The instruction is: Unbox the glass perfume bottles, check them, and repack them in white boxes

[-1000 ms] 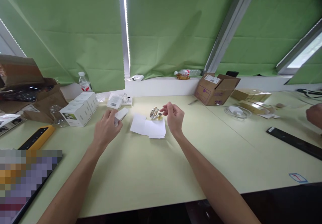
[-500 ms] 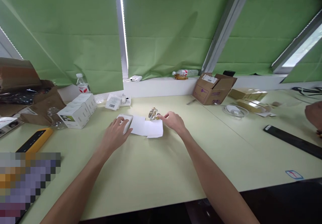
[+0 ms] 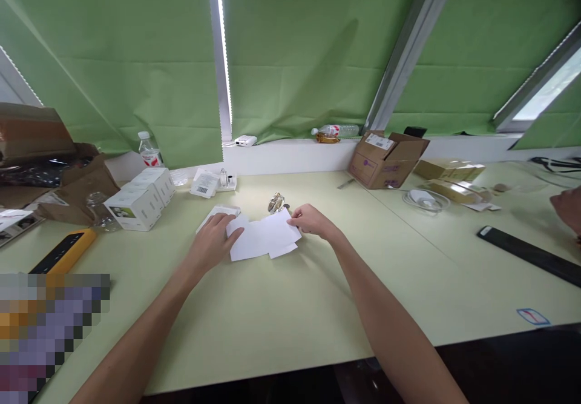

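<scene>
A white piece of paper (image 3: 261,238) with a stepped outline lies in front of me, its right side raised off the table. My right hand (image 3: 313,221) pinches its upper right corner. At its left edge, my left hand (image 3: 212,241) has the thumb over the paper and the fingers at the edge, gripping it. Partly behind my left fingers is a flat white box (image 3: 223,210). Just beyond the paper sits a small shiny silver and gold object (image 3: 276,202), its lower part hidden by the sheet; its kind is unclear.
White boxes (image 3: 140,201), a yellow-edged power strip (image 3: 68,251) and an opened carton (image 3: 27,134) stand at the left. At the back right is a cardboard box (image 3: 385,160). A coiled cable (image 3: 426,200) and a long black bar (image 3: 529,254) lie right. Another person's hand (image 3: 567,206) shows at the right edge.
The paper has moved nearer to me and turned, with its right side lifted. My right hand now pinches its corner; my left hand has shifted from the flat white box to the paper.
</scene>
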A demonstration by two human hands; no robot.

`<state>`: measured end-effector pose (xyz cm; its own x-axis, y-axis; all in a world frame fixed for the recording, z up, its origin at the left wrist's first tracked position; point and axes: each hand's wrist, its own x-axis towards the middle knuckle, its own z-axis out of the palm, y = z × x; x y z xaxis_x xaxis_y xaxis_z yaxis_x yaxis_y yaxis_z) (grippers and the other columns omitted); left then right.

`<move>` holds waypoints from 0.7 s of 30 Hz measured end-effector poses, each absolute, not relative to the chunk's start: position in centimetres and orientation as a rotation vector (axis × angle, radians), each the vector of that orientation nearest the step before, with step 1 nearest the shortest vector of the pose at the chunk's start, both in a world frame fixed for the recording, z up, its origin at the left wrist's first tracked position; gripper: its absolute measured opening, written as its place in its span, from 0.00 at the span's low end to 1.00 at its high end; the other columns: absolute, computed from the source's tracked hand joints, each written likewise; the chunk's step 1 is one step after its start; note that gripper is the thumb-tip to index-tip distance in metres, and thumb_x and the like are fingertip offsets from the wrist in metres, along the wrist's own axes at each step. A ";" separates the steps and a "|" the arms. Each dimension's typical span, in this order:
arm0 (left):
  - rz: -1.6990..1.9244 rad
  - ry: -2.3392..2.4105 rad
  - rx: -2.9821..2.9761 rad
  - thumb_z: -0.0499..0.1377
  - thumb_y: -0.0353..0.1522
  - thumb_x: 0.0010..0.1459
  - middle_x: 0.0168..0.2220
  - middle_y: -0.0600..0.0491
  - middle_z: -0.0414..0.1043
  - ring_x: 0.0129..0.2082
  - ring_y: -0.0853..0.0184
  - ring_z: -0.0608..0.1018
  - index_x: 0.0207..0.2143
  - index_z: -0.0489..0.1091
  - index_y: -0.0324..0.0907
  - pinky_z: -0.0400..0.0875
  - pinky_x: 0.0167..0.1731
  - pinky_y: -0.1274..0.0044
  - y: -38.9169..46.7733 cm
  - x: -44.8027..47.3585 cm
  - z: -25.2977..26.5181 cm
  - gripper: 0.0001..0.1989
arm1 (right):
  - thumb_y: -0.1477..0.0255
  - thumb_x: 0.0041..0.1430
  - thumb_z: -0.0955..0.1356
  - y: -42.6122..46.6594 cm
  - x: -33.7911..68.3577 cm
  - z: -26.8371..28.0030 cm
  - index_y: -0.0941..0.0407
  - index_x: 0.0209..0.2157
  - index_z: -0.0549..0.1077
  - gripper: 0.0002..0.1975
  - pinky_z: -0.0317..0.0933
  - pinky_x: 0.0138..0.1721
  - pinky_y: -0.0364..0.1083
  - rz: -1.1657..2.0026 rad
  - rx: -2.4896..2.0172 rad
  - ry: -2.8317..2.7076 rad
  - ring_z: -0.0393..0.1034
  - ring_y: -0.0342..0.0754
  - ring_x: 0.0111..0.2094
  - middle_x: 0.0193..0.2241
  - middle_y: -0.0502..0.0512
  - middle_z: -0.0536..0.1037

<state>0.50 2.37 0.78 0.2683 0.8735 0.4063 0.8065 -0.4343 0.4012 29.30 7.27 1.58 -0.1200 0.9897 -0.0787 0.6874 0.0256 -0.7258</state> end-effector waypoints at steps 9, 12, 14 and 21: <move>1.369 1.520 1.782 0.52 0.48 0.59 0.57 0.43 0.60 0.49 0.58 0.71 0.58 0.58 0.44 0.69 0.43 0.70 2.1 0.5 2.0 0.29 | 0.62 0.46 0.72 6.5 29.5 3.3 0.58 0.26 0.72 0.13 0.46 0.14 0.39 1.135 -1.343 -1.624 0.52 0.37 0.16 0.17 0.47 0.64; 1.378 1.284 1.530 0.47 0.52 0.60 0.54 0.45 0.66 0.45 0.59 0.74 0.61 0.54 0.46 0.71 0.38 0.72 2.3 0.7 2.3 0.32 | 0.60 0.47 0.72 6.5 28.8 3.3 0.58 0.24 0.70 0.15 0.47 0.15 0.40 1.155 -1.287 -1.576 0.52 0.37 0.16 0.16 0.46 0.62; 1.314 1.131 1.373 0.40 0.55 0.60 0.49 0.46 0.71 0.43 0.59 0.76 0.59 0.59 0.46 0.72 0.36 0.72 2.6 0.7 2.3 0.33 | 0.59 0.47 0.71 6.3 27.9 3.1 0.57 0.24 0.69 0.16 0.48 0.15 0.40 1.175 -1.243 -1.559 0.52 0.37 0.15 0.16 0.46 0.61; 1.181 0.781 1.046 0.44 0.56 0.58 0.53 0.48 0.70 0.47 0.54 0.75 0.58 0.61 0.49 0.75 0.36 0.66 2.6 0.7 1.7 0.33 | 0.57 0.49 0.70 5.3 25.3 2.8 0.56 0.26 0.69 0.16 0.48 0.13 0.40 1.126 -1.186 -1.571 0.58 0.40 0.13 0.13 0.45 0.64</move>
